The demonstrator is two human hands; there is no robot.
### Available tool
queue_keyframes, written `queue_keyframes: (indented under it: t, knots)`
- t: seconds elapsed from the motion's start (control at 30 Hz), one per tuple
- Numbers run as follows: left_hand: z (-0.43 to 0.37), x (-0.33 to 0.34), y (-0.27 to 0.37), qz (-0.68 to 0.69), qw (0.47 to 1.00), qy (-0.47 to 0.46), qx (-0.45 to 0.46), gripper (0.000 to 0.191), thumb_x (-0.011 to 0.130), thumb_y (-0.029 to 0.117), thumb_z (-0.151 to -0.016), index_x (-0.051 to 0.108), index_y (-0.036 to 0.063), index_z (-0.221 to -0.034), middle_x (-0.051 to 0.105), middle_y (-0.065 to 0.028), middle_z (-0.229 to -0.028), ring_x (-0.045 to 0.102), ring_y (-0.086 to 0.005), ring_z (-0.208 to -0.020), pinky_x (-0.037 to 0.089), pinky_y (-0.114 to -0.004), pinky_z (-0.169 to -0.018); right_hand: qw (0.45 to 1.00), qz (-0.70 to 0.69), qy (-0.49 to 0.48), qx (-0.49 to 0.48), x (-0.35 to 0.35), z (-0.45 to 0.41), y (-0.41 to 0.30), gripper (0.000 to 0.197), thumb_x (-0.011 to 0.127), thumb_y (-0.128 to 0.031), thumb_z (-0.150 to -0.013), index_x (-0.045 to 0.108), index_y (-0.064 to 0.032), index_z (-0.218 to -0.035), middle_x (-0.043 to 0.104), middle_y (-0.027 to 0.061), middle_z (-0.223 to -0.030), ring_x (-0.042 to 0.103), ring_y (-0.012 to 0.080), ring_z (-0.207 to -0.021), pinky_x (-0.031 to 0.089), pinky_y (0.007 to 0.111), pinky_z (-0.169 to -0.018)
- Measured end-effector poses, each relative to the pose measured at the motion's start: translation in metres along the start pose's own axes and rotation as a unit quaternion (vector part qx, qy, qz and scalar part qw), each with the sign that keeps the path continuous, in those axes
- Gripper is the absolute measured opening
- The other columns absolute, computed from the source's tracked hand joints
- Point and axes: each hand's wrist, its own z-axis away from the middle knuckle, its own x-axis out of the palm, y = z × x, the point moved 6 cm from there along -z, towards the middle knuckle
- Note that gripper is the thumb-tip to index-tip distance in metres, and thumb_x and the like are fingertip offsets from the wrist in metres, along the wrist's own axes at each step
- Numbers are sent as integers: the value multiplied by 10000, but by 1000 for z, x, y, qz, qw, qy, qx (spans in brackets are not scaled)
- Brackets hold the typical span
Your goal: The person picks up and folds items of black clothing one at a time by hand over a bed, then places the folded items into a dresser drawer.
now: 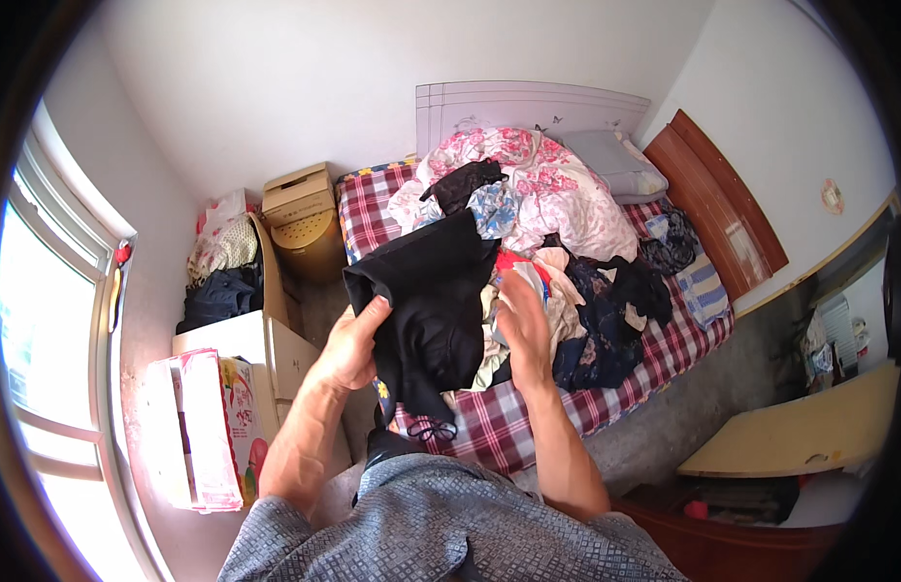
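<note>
My left hand (357,348) grips the left edge of a black garment (436,313), its thumb on top. The garment hangs in front of me over the near side of the bed, with a tied black cord at its lower end. My right hand (523,327) is raised just right of the garment, fingers apart, holding nothing that I can see. Behind and beside it lies a pile of clothes, among them a dark blue patterned garment (599,327) and a beige one (564,324). A black lacy garment (465,183) rests against a pink floral quilt (567,196).
The bed has a plaid sheet (487,429) and a pale headboard (523,105). Left of it stand a golden bin (310,244) with a cardboard box (299,195) on top, a cabinet (286,353) and a printed carton (203,429) by the window. A yellowish door (792,425) is at right.
</note>
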Motion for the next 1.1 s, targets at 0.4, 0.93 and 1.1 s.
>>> queue_keyframes:
  t: [0.4, 0.93, 1.1]
  knots:
    - [-50, -10, 48, 111, 992, 45, 28, 472, 507, 362, -1041, 563, -4, -1334, 671, -142, -1265, 691, -277, -1091, 579, -412, -956, 711, -623, -211, 249, 70, 70, 98, 873, 366, -701, -979, 320, -45, -1554, 409, 129, -1559, 412, 272, -1424, 307, 409, -1207]
    - [-30, -199, -54, 254, 926, 275, 54, 382, 522, 282, -1029, 605, 20, -1294, 686, -130, -1239, 665, -285, -1123, 499, -453, -1037, 841, -273, -137, 446, 90, 66, 170, 561, 662, -48, -867, 511, -32, -1407, 633, 101, -1307, 632, 260, -1161, 509, 416, -1021]
    - [-45, -307, -45, 306, 892, 322, 86, 289, 543, 173, -1006, 586, 81, -1276, 694, -98, -1170, 677, -270, -1054, 535, -452, -973, 830, -213, -174, 486, 173, 14, 203, 561, 666, -26, -850, 533, -24, -1395, 634, 99, -1310, 616, 259, -1184, 489, 408, -1034]
